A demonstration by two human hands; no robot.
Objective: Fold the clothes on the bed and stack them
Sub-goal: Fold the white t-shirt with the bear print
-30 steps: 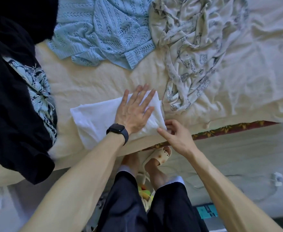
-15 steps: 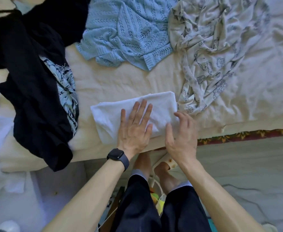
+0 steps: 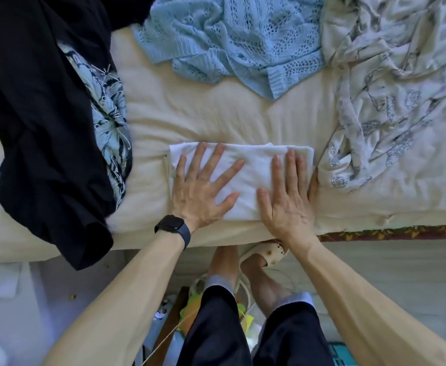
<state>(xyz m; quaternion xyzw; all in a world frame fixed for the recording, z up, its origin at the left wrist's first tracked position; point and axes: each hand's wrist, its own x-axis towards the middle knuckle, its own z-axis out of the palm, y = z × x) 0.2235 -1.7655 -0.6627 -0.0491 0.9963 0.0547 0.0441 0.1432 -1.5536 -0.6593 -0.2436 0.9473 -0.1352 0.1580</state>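
A folded white cloth lies on the cream bed near its front edge. My left hand, with a dark watch on the wrist, presses flat on the cloth's left half, fingers spread. My right hand presses flat on its right half, fingers straight. A light blue knitted top lies crumpled at the back. To the right sprawls a cream printed garment. A black garment with a blue floral lining hangs over the bed's left side.
The bed's front edge runs just below my hands, with a patterned red trim at the right. My legs, a sandal and loose clutter on the floor sit below the edge.
My right hand moved from the cloth's right corner onto the cloth and now lies flat. My left hand slid to the left half. The cloth now lies squarer to the bed edge.
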